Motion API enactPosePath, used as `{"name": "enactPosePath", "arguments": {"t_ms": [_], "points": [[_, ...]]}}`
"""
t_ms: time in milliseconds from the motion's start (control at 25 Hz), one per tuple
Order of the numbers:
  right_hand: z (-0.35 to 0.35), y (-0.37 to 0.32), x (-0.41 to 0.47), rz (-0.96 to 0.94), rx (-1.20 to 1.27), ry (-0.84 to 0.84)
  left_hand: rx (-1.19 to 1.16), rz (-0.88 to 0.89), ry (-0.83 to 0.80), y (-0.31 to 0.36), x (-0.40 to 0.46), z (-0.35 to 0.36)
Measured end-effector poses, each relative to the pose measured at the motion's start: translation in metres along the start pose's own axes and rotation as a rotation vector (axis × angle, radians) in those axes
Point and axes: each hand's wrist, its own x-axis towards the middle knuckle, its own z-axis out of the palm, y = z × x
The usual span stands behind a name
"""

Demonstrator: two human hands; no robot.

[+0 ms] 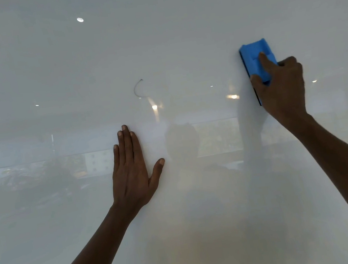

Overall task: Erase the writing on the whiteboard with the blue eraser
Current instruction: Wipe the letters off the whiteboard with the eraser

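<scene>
The right hand [281, 88] grips the blue eraser [258, 60]; the left hand [131, 172] lies open and flat. The curved mark [138, 89], well left of the eraser, might get missed.

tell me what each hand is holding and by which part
The right hand grips the blue eraser by its lower half. The left hand holds nothing, flat on the whiteboard.

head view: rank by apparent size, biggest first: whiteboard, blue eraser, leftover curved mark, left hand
1. whiteboard, fills nearly the whole view
2. left hand, flat on the board
3. blue eraser, partly covered by the right hand, so its full extent is unsure
4. curved mark, smallest
</scene>
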Motion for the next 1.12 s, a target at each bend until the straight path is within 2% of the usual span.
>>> {"name": "enactPosePath", "arguments": {"t_ms": [200,320,680,880,1120], "points": [[0.009,-0.015,-0.030,0.238,-0.012,0.092,-0.028,-0.006,-0.002,-0.026,0.001,-0.009],[0.022,-0.045,-0.038,0.273,0.046,0.116,0.009,-0.014,-0.009,-0.052,0.004,-0.018],[0.068,-0.169,-0.031,-0.053,0.040,-0.057,0.034,0.003,0.034,-0.064,0.004,-0.017],[0.090,-0.232,-0.068,-0.313,-0.012,-0.148,0.026,-0.021,0.037,-0.063,0.002,-0.017],[0.090,-0.231,-0.106,-0.531,-0.101,-0.235,0.037,-0.019,0.046,-0.064,0.000,-0.016]]}}
